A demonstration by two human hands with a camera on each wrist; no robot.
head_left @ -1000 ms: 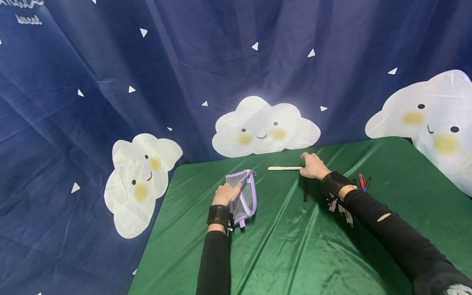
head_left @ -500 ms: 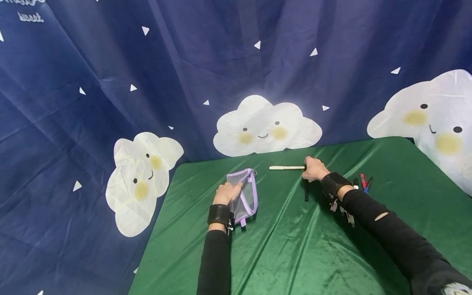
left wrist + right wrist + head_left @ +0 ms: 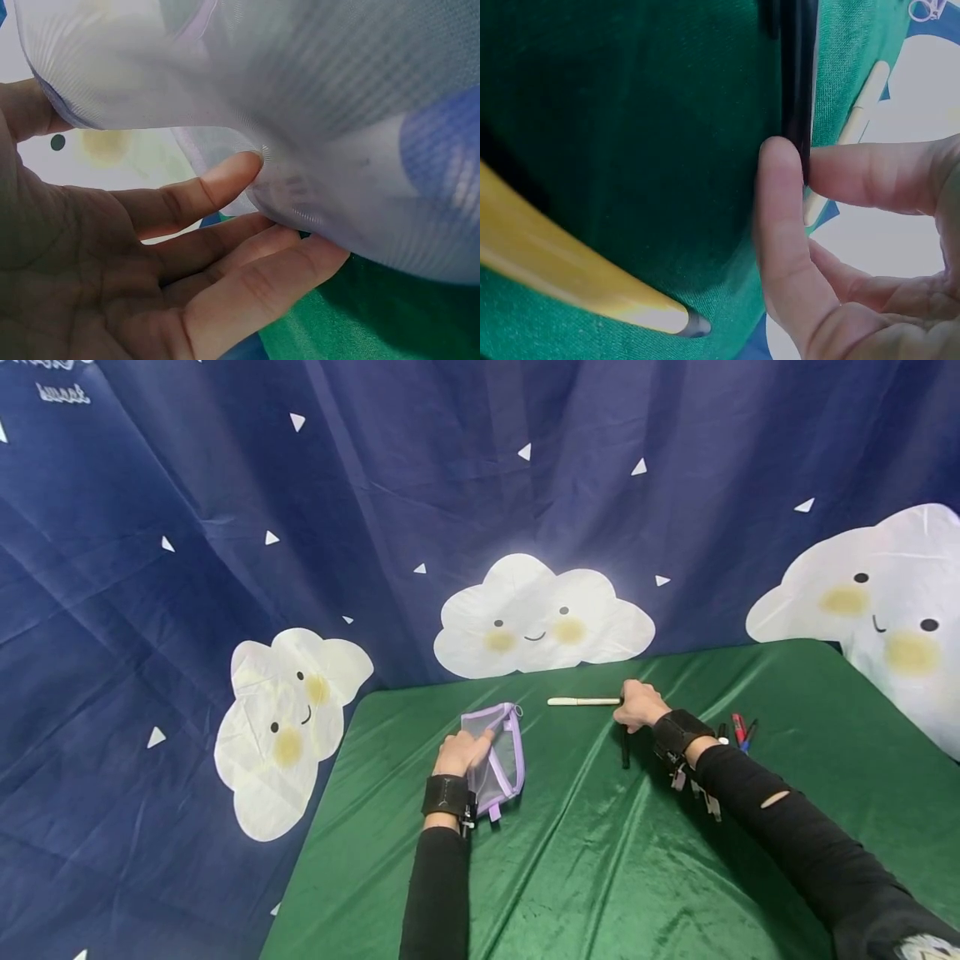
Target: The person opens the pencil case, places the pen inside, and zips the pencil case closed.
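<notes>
We locate the lilac-trimmed mesh pouch [image 3: 495, 768] on the left half of the green cloth [image 3: 558, 860] covering the counter. We observe the left hand [image 3: 459, 753] holding the pouch, fingers slightly bent; the left wrist view shows fingertips touching its lower edge and the mesh between thumb and fingers. We find the right hand [image 3: 640, 704] in a narrow pinch: thumb and index finger grip the end of a slim black pen [image 3: 799, 75]. We note a cream pen [image 3: 583, 702] lying crosswise near that hand; we cannot tell whether the two touch. In the right wrist view, we identify a yellow rod-shaped item [image 3: 577, 255] with a dark tip. To the right of the forearm, we record a red marker [image 3: 738, 727] just beside a dark pen [image 3: 752, 732]. Behind the counter, we see a navy curtain [image 3: 420, 468] printed with white clouds [image 3: 525, 593].
</notes>
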